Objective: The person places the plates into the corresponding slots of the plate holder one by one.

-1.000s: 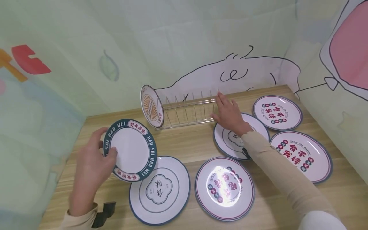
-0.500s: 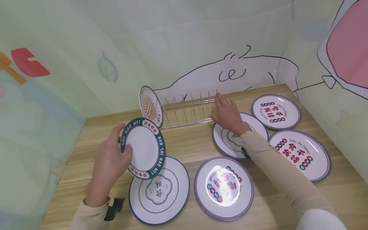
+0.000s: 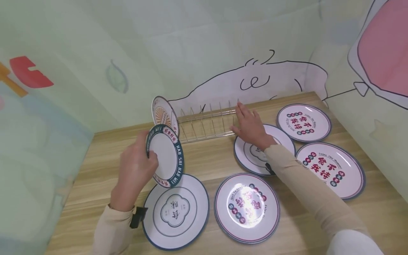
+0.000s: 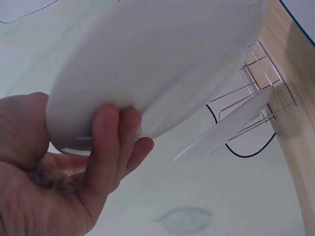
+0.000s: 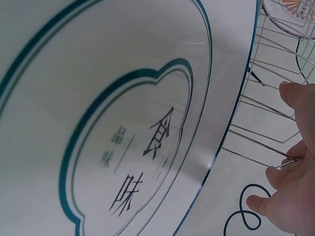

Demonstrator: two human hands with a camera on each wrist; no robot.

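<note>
With the left hand (image 3: 137, 170), pinches the green-rimmed HAO SHI HAO WEI plate (image 3: 167, 154) by its left edge, thumb on the printed face, fingers against the white back. Holds it aloft and steeply tilted, just right of the left hand. Could swivel or slip, given a pinch at one side only on a smooth surface. Just beyond the left hand, at the left end of the wire plate rack (image 3: 210, 124): the sunburst-printed plate (image 3: 163, 113), leaning outward. Could clip it and knock it loose by swinging the green-rimmed plate too close. Below and right of the left hand, flat on the wood-grain tabletop (image 3: 105, 152): a blue-rimmed plate with cloud-shaped medallion (image 3: 176, 212). Could chip either rim after a drop from above. Between the hands, nearer the body: a glare-lit red-character plate (image 3: 247, 209). With the right hand (image 3: 253, 124), touches the right end of the rack, fingers extended, thumb spread apart. Cannot tell how firmly. Could let the rack skid or tip under an off-centre push from a plate, if only lightly steadied. Directly under the right hand and wrist: a second medallion plate (image 3: 247, 156), easily nudged by a lowered forearm.
</note>
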